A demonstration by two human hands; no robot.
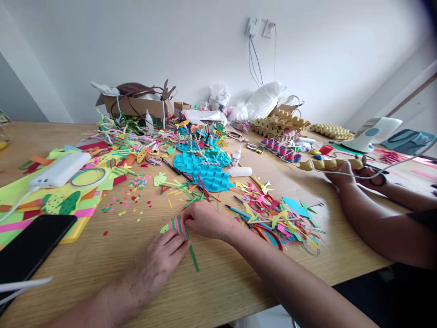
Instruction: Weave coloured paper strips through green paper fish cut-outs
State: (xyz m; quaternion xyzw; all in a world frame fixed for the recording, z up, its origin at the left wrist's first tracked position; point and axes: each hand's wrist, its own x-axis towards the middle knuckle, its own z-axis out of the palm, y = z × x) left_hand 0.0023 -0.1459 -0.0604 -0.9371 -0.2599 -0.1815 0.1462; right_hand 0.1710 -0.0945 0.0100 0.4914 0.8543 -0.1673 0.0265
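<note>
Right now I see the left hand (160, 259) lying flat and empty, fingertips against the green strip (193, 258), whose long axis runs 11 to 5 o'clock across the table (102, 273). The right hand (205, 221) pinches the striped paper piece (173, 225) at the strip's upper end, 12 o'clock of the left hand, and is nearer.

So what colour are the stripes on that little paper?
Pink and green stripes on the paper; the head view shows it best.

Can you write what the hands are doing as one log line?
left hand: flat on table by green strip | right hand: fingertips on striped paper | beside: scrap pile
</note>
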